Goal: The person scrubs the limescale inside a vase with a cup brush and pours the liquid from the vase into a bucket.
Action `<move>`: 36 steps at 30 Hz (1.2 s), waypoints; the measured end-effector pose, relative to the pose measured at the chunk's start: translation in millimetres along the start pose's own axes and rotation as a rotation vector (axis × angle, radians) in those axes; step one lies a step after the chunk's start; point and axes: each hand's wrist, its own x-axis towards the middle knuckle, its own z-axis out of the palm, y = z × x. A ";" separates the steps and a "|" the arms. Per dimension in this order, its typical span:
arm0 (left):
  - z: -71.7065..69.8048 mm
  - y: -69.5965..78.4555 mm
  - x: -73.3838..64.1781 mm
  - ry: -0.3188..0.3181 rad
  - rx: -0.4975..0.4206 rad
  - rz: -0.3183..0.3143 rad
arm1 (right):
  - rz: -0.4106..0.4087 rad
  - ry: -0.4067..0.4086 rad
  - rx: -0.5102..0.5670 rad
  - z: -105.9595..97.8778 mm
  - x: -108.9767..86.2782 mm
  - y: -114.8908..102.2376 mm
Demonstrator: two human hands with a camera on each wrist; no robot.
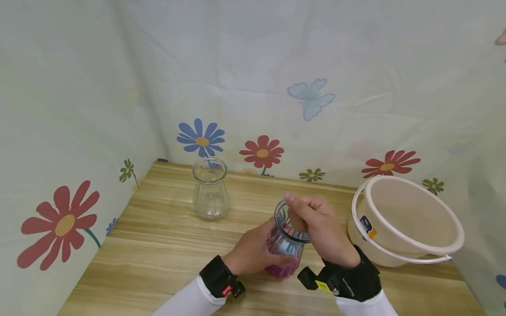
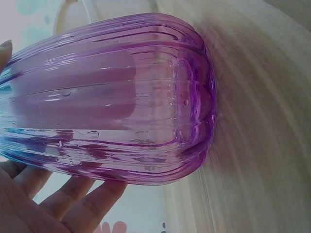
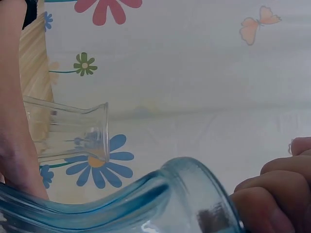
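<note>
A person's left hand [image 1: 251, 252] wraps thumb and fingers round a tilted pink-and-blue glass vase [image 1: 290, 248] at a wooden table [image 1: 166, 245], between a clear vase [image 1: 211, 197] and a beige bucket [image 1: 411, 219]. The right hand [image 1: 326, 228] curls its fingers at the mouth; whether they hold anything is unclear. This looks like work inside the vase; the next move likely needs a steady left grip.

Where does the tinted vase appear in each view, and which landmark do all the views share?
Head: tinted vase, low, just right of centre.
Left wrist: large, left edge past centre; purple base points right.
Right wrist: bottom left to centre, blue neck showing.
Shared landmark: wooden table.
</note>
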 end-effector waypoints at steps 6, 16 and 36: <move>-1.3 1.7 -0.2 -0.002 -0.002 0.002 | -0.037 0.004 0.012 -0.8 0.6 -2.5; -1.7 1.0 -1.4 0.004 -0.001 0.014 | -0.043 0.007 0.046 0.1 2.6 2.7; -1.6 0.3 -1.2 -0.010 0.004 0.022 | -0.102 0.049 0.080 -0.1 4.2 0.2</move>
